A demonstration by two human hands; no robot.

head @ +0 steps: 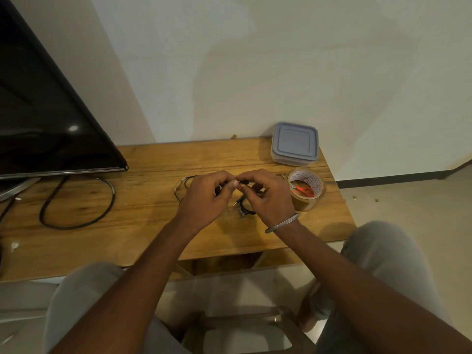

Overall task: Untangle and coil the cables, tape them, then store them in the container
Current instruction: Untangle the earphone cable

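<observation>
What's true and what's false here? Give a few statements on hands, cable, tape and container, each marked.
1. The left hand and right hand both pinch the thin black cable. True.
2. The container has its lid off. False: the lid is on.
3. The red scissors lie inside the tape roll. True.
4. The tape roll stands left of both hands. False: it stands to their right, in front of the container.
</observation>
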